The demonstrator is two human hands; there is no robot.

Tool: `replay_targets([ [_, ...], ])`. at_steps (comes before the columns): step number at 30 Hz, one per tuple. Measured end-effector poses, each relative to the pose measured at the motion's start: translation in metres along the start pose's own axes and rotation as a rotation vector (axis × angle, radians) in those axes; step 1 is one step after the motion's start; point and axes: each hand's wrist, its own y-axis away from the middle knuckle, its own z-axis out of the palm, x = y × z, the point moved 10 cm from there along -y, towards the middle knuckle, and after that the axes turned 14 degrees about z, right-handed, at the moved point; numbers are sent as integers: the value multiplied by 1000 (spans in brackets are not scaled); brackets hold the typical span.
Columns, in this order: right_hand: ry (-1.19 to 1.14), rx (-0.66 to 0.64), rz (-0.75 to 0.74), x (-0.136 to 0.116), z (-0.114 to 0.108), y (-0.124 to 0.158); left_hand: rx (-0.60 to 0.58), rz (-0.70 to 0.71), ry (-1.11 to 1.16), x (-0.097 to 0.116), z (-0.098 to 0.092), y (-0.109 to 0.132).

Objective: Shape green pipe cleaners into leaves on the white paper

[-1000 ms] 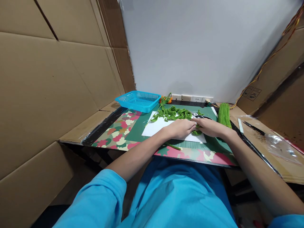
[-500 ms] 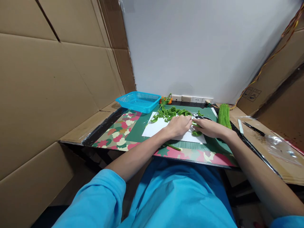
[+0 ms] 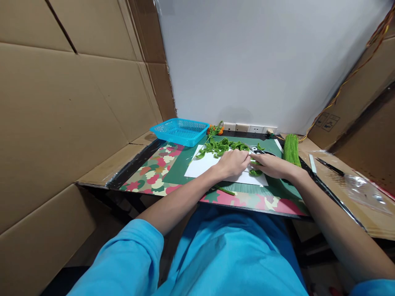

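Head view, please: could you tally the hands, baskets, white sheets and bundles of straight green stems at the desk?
Hands: 2 (left hand, right hand)
Blue basket: 1
White sheet: 1
Bundle of straight green stems: 1
Total: 5

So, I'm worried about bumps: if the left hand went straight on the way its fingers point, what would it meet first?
The left hand would likely meet the green fuzzy wire at its fingertips first, then the right hand beyond.
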Motion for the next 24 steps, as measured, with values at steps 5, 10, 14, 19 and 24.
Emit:
replay_targets([
  [5, -12, -4, -12, 0, 0, 1, -13, 10, 2, 1, 2, -1],
  [10, -31, 4, -24, -1, -1, 2, -28, 10, 0, 1, 3, 0],
  [14, -35, 5, -21, -1, -2, 2, -37, 11, -9, 1, 3, 1],
  [19, -35, -2, -23, -2, -2, 2, -42, 24, -21, 2, 4, 1],
  [24, -32, 0, -25, -1, -1, 2, -44, 25, -29, 1, 5, 1],
])
